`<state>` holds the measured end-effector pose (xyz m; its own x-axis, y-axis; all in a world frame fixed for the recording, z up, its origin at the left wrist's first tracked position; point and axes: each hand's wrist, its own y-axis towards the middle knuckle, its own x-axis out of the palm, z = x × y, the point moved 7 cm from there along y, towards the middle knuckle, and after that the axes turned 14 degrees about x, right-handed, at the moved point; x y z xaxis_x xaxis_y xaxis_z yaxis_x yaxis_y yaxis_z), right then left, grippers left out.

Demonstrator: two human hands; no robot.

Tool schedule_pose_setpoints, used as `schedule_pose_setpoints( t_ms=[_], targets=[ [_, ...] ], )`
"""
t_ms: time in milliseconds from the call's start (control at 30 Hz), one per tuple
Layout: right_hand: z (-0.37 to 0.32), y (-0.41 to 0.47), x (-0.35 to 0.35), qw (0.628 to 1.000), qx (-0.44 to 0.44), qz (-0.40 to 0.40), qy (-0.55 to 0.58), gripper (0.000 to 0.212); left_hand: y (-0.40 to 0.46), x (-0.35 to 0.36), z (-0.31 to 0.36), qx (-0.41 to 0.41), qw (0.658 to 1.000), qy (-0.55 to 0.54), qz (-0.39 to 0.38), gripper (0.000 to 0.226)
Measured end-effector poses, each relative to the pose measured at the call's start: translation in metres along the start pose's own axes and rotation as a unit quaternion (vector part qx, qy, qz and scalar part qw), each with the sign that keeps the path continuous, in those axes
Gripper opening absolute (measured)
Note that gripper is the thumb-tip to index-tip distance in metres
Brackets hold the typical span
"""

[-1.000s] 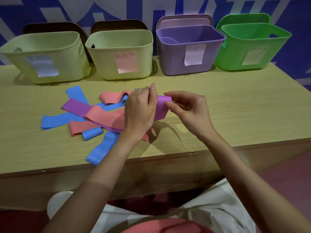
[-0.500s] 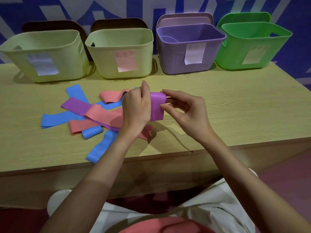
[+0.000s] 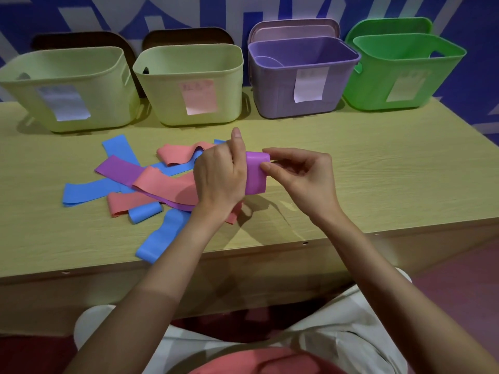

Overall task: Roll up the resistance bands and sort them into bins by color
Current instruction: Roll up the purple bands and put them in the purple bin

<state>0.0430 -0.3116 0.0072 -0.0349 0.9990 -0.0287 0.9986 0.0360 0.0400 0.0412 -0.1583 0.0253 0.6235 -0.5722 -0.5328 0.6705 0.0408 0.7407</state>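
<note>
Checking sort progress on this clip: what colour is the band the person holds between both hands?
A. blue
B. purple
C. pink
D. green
B: the left hand and right hand both grip a partly rolled purple band above the table; blue and pink bands lie flat to the left.

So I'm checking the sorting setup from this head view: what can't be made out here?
- Writing on the paper labels of the pale green plastic bins: blurred.
- Bin floors: hidden by their front walls.
- Left end of the rolled purple rubber band: behind the left hand.
- Flat purple band: partly under a pink band.
</note>
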Motion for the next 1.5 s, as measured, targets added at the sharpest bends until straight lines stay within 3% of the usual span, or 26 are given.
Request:
schedule_pose_setpoints(
  t_ms=[133,267,400,567,700,967,1200,1367,1500],
  targets=[
    [0.002,0.001,-0.003,0.999,0.023,0.003,0.022,0.017,0.001,-0.001,0.006,0.062,0.998,0.012,0.003,0.046],
    [0.002,0.002,-0.005,0.999,0.036,0.008,0.033,0.013,0.0,0.001,0.007,0.09,0.995,0.039,0.004,0.046],
    [0.0,0.002,0.0,0.999,0.023,-0.015,-0.018,0.015,0.002,-0.001,0.002,0.064,0.997,0.036,0.009,0.053],
    [-0.007,-0.001,0.003,0.995,-0.047,-0.034,-0.076,0.038,0.002,0.001,-0.001,0.024,1.0,0.017,0.0,0.064],
    [-0.014,-0.002,0.004,0.992,-0.087,-0.043,-0.078,0.033,0.008,-0.001,-0.002,-0.015,1.0,0.001,-0.005,0.056],
    [-0.017,0.008,-0.002,0.998,-0.034,0.0,-0.043,0.025,0.019,-0.008,0.013,0.095,0.993,0.055,-0.039,0.051],
    [-0.024,0.01,-0.002,0.999,-0.034,0.003,-0.035,0.02,0.025,-0.007,0.02,0.117,0.99,0.052,-0.051,0.043],
    [-0.025,0.012,-0.002,1.0,-0.025,-0.001,0.009,0.02,0.032,-0.004,0.01,0.048,0.998,-0.008,-0.034,0.069],
    [-0.026,0.015,-0.002,0.996,-0.002,-0.046,0.082,0.04,0.039,-0.001,0.002,-0.021,0.998,-0.06,-0.029,0.066]
  ],
)
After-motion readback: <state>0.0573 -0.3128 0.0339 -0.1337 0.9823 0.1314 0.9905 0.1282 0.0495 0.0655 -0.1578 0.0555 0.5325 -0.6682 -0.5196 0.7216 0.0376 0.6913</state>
